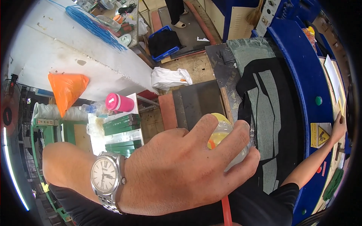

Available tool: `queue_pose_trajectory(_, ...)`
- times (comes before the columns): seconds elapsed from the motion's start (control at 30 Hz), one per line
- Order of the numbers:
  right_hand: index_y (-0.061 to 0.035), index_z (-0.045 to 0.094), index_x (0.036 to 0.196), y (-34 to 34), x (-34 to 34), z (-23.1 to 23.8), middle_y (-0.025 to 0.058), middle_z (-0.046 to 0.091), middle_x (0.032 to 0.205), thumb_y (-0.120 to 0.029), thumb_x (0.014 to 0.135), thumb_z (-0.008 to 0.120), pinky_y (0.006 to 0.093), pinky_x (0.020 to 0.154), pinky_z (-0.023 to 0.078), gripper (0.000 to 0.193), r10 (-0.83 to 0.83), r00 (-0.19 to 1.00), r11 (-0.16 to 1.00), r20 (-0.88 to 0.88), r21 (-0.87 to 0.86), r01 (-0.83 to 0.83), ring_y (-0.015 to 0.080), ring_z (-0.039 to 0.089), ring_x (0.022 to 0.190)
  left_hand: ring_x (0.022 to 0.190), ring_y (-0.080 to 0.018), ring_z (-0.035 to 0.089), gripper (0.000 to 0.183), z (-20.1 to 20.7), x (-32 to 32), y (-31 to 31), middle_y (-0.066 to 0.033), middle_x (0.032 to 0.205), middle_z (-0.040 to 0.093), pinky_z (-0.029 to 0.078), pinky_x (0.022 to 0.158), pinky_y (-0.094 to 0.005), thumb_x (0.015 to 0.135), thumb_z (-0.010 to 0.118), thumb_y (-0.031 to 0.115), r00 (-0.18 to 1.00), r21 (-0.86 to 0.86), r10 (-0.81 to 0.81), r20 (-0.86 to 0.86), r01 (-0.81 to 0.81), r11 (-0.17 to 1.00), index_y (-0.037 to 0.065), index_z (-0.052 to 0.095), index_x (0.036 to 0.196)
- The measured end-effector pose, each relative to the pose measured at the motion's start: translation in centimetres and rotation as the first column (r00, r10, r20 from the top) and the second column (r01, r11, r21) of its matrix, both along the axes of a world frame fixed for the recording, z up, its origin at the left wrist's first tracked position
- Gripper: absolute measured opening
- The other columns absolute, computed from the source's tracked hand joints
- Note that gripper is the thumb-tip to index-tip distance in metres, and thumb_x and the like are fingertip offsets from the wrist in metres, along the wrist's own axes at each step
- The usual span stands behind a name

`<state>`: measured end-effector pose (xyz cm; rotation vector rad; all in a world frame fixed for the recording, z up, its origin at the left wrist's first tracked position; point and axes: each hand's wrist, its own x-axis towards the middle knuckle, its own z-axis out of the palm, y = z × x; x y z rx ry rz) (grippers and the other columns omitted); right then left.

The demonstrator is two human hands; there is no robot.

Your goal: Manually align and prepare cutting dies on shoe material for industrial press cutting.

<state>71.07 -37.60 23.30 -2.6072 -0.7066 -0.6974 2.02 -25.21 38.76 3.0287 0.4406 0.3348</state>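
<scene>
My left hand (pixel 188 165), with a silver watch on its wrist, fills the middle of the view, back upward. Its fingers are curled round a clear plastic container (pixel 241 150) with a yellow part on top. Most of that container is behind the fingers. An orange-red strip (pixel 227 213) hangs down below the hand; whether it joins the container cannot be told. Far to the right, my right hand (pixel 339 127) rests at the shelf along the blue machine (pixel 292 75). Its small, partly hidden fingers do not show whether they hold anything.
Black cloth with grey-green pieces (pixel 269 113) lies on the machine bed. A pink lidded cup (pixel 120 103) stands near green boxes (pixel 122 124) on the left. An orange bag (pixel 68 90) hangs on the white panel. Beyond are a blue crate (pixel 164 41) and another person's legs (pixel 174 11).
</scene>
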Motion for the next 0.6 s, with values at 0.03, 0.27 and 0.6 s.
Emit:
queue_pose_trajectory(0.03, -0.0089, 0.069, 0.125, -0.1, 0.0, 0.0, 0.0151, 0.072, 0.116, -0.063, 0.095, 0.049, 0.0397, 0.096, 0.049, 0.065, 0.013, 1.0, 1.0, 0.027, 0.007, -0.013, 0.0329, 0.067, 0.111, 0.082, -0.0219, 0.066, 0.047, -0.1, 0.0, 0.2, -0.0136, 0.117, 0.061, 0.048, 0.046, -0.0211, 0.076, 0.072, 0.01, 1.0, 0.013, -0.005, 0.003, 0.005, 1.0, 0.019, 0.064, 0.122)
queue_pose_trajectory(0.27, -0.0061, 0.069, 0.124, -0.3, -1.4, -0.7, 0.0161, 0.07, 0.119, -0.058, 0.096, 0.053, 0.0381, 0.098, 0.049, 0.061, 0.005, 1.0, 0.997, 0.026, 0.078, -0.007, 0.0319, 0.066, 0.112, 0.083, -0.021, 0.064, 0.048, 1.5, 0.2, -0.3, -0.0144, 0.122, 0.059, 0.043, 0.045, -0.0191, 0.076, 0.071, 0.012, 0.998, 0.01, -0.034, -0.05, 0.035, 0.999, 0.02, 0.062, 0.123)
queue_pose_trajectory(0.6, -0.0061, 0.069, 0.122, -0.2, -1.6, -0.6, 0.017, 0.071, 0.118, -0.055, 0.098, 0.053, 0.038, 0.096, 0.049, 0.057, 0.028, 1.0, 0.994, -0.009, 0.109, -0.027, 0.0315, 0.066, 0.113, 0.084, -0.0204, 0.064, 0.044, 2.1, 0.5, -0.2, -0.0127, 0.12, 0.058, 0.043, 0.045, -0.0193, 0.078, 0.068, 0.012, 0.999, 0.02, -0.035, -0.024, 0.036, 0.999, 0.02, 0.063, 0.122)
